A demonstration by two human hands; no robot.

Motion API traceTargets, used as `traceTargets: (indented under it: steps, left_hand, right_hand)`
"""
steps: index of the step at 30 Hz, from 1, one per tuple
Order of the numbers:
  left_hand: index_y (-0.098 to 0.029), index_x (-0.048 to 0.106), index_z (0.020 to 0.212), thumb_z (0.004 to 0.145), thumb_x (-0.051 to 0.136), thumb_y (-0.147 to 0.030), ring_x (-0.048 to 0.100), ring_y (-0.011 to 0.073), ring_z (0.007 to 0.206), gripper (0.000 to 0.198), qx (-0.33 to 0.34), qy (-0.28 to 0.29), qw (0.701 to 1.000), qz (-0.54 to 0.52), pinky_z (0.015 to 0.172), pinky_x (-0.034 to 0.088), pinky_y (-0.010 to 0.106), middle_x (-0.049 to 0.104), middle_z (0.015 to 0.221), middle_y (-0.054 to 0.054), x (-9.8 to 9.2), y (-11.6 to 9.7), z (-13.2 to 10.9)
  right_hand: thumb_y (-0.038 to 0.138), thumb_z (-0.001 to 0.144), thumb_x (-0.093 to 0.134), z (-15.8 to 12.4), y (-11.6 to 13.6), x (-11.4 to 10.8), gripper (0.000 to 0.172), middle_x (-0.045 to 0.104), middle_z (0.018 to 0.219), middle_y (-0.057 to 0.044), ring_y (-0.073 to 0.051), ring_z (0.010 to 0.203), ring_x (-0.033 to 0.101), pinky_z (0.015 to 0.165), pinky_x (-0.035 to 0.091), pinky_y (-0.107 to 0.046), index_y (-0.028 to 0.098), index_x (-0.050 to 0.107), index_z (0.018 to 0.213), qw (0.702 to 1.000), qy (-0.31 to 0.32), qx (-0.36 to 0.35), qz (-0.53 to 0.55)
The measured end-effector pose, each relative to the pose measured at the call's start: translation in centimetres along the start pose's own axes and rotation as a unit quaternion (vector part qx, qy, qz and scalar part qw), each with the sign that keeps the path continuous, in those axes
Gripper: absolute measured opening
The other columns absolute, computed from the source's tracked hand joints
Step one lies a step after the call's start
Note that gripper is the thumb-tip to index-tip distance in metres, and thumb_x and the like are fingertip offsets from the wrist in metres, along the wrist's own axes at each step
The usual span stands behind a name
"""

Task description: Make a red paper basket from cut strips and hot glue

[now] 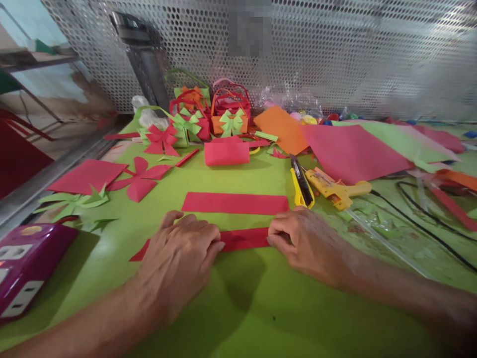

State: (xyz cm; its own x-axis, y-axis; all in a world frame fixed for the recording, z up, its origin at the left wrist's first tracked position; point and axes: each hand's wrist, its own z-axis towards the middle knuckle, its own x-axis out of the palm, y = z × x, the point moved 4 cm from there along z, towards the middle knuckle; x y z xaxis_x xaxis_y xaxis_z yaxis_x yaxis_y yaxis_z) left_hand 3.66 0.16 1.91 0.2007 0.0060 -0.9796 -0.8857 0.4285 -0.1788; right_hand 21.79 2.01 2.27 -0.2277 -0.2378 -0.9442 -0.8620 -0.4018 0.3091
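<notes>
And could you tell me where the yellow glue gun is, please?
In the head view, the yellow glue gun lies right of centre on the green table, just right of the box cutter and beyond the right hand.

Glare upper right on perforated panel (316,59); soft shadow on green table (298,318); edges blurred, stretched.

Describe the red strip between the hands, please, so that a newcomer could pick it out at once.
On the green tabletop, find the left hand and right hand. The red strip spans the gap between them. Unlike the paler strip lying just beyond, it has both hands on it.
</notes>
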Motion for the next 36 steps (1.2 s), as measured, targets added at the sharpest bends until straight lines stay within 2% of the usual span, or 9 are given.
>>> traceTargets:
  steps: [15, 19, 24, 30, 34, 36]
  left_hand:
    - [-0.018, 0.055, 0.062, 0.084, 0.048, -0.018, 0.047, 0.0164, 0.057, 0.023, 0.01, -0.029, 0.998, 0.047, 0.077, 0.035, 0.042, 0.055, 0.055, 0.0, 0.2, -0.2, 0.0]
    - [-0.017, 0.055, 0.062, 0.084, 0.047, -0.015, 0.048, 0.0162, 0.057, 0.024, 0.005, -0.02, 0.999, 0.032, 0.075, 0.036, 0.041, 0.056, 0.056, 0.0, 0.2, -0.3, 0.1]
    - [-0.017, 0.054, 0.061, 0.083, 0.049, -0.017, 0.048, 0.0149, 0.056, 0.023, 0.019, -0.041, 0.998, 0.038, 0.075, 0.036, 0.04, 0.056, 0.056, -0.001, 0.1, -0.5, 0.1]
    - [-0.018, 0.056, 0.069, 0.086, 0.046, -0.013, 0.051, 0.0172, 0.059, 0.02, 0.056, -0.046, 0.995, 0.061, 0.073, 0.035, 0.04, 0.059, 0.059, 0.0, 0.0, -0.8, 0.0]
    - [-0.018, 0.058, 0.08, 0.085, 0.045, -0.006, 0.055, 0.0209, 0.067, 0.018, 0.092, -0.06, 0.988, 0.105, 0.076, 0.035, 0.042, 0.06, 0.066, 0.002, -0.2, -1.2, -0.1]
    - [-0.019, 0.059, 0.087, 0.084, 0.045, -0.004, 0.055, 0.021, 0.071, 0.02, 0.113, -0.063, 0.984, 0.123, 0.078, 0.034, 0.042, 0.061, 0.071, 0.002, -0.3, -1.5, -0.3]
  right_hand:
    - [0.008, 0.074, 0.053, 0.3, 0.3, 0.1, 0.019, 0.059, 0.06, 0.0, -0.011, 0.053, 0.045, 0.05, 0.022, -0.027, 0.017, 0.052, 0.058, 0.995, 0.056, 0.03, -0.07]
    - [0.011, 0.076, 0.052, 0.3, 0.2, 0.2, 0.018, 0.061, 0.061, 0.0, -0.01, 0.053, 0.045, 0.05, 0.022, -0.027, 0.018, 0.055, 0.059, 0.996, 0.042, 0.034, -0.067]
    - [0.014, 0.077, 0.052, 0.2, 0.2, 0.1, 0.018, 0.062, 0.059, 0.0, -0.01, 0.05, 0.046, 0.05, 0.021, -0.027, 0.018, 0.059, 0.061, 0.997, 0.019, 0.021, -0.076]
    - [0.017, 0.08, 0.052, 0.3, 0.5, -0.1, 0.019, 0.064, 0.061, -0.002, -0.012, 0.053, 0.052, 0.051, 0.022, -0.027, 0.018, 0.061, 0.063, 0.994, 0.031, 0.025, -0.101]
    - [0.015, 0.08, 0.055, -0.1, 0.6, 0.0, 0.008, 0.066, 0.068, -0.001, -0.013, 0.058, 0.054, 0.053, 0.024, -0.026, 0.019, 0.061, 0.078, 0.994, 0.006, 0.01, -0.111]
    - [0.011, 0.079, 0.056, -0.3, 0.9, 0.1, 0.009, 0.066, 0.076, -0.002, -0.015, 0.067, 0.057, 0.059, 0.029, -0.027, 0.019, 0.06, 0.082, 0.991, -0.018, -0.019, -0.128]
